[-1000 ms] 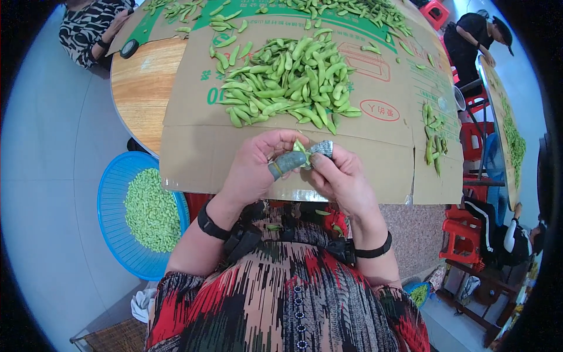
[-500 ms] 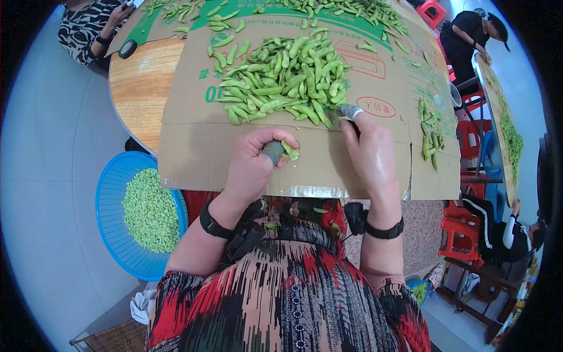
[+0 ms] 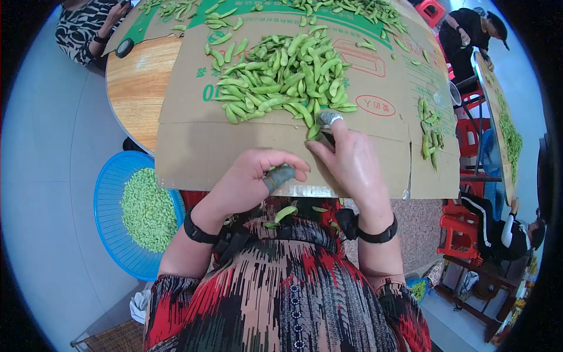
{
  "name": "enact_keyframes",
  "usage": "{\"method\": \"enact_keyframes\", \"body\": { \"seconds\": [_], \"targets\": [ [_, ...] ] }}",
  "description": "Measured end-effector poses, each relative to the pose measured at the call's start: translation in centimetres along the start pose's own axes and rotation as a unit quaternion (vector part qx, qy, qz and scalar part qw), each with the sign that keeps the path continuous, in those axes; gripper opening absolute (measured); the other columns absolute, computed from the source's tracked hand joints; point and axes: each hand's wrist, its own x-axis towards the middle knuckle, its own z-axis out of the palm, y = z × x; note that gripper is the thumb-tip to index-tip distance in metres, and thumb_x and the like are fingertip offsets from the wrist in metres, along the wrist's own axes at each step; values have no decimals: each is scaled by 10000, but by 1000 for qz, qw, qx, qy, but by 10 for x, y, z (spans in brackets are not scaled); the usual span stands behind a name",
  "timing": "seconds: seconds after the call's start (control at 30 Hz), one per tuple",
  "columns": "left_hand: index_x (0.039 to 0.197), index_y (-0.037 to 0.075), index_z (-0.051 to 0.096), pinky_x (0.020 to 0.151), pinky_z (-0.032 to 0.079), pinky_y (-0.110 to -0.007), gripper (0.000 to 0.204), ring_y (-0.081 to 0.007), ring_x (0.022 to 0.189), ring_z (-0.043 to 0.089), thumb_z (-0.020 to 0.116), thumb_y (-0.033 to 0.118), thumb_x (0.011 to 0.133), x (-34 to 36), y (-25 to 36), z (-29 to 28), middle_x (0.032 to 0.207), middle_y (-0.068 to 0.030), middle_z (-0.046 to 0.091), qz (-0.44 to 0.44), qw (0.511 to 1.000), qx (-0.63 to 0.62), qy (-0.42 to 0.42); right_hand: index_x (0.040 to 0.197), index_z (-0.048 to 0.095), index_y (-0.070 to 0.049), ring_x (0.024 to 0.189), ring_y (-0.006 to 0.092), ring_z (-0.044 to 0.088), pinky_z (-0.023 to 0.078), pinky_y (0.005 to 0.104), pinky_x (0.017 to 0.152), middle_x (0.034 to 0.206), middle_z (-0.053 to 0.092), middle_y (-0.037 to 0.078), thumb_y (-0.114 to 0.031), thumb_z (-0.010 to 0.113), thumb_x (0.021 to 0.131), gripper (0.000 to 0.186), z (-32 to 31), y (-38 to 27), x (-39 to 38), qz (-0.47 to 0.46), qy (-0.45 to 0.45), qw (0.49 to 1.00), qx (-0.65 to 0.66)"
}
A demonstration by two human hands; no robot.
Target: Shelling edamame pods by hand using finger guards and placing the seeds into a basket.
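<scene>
Right hand [image 3: 355, 158] partly curled, thumb and index at the tip of a green pod [image 3: 313, 130]; can't tell if it grips it. Left hand [image 3: 249, 176] loosely half-curled, nothing seen in its grasp. Wooden tabletop [image 3: 138, 88] beyond and to the left of the left hand, cardboard sheet [image 3: 190, 141] over it, running under and past both hands. Blue basket [image 3: 108, 217] left of the left hand, below tabletop level, with shelled beans [image 3: 146, 208] inside. Pod pile [image 3: 287, 73] on the cardboard, just beyond both hands, near edge at the right fingertips. Small pod cluster [image 3: 432, 132] well right of the right hand. Loose green piece [image 3: 285, 213] just below the left hand, airborne or on clothing unclear. Finger covers smallest: grey one [image 3: 280, 175] on the left thumb, silvery one [image 3: 329, 119] on the right index.
</scene>
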Motion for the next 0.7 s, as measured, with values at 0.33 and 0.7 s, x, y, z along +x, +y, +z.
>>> {"method": "enact_keyframes", "body": {
  "seconds": [0.33, 0.7],
  "targets": [
    [995, 25, 626, 708, 446, -235, 160, -84, 750, 562, 562, 80, 858, -2, -3, -7, 804, -15, 625, -13, 997, -31, 69, 824, 556, -25, 588, 351, 602, 479, 423, 531, 655, 604, 177, -204, 591, 832, 182, 6, 23, -8, 85, 142, 984, -72],
    [1001, 29, 626, 731, 445, -228, 160, -78, 792, 558, 575, 67, 854, 10, -9, -1, 826, -15, 621, 44, 996, 7, 82, 1055, 612, -95, 641, 330, 610, 479, 380, 578, 701, 604, 187, -165, 618, 807, 259, -1, 19, 0, -10, 10, 1000, -15]
  ]
}}
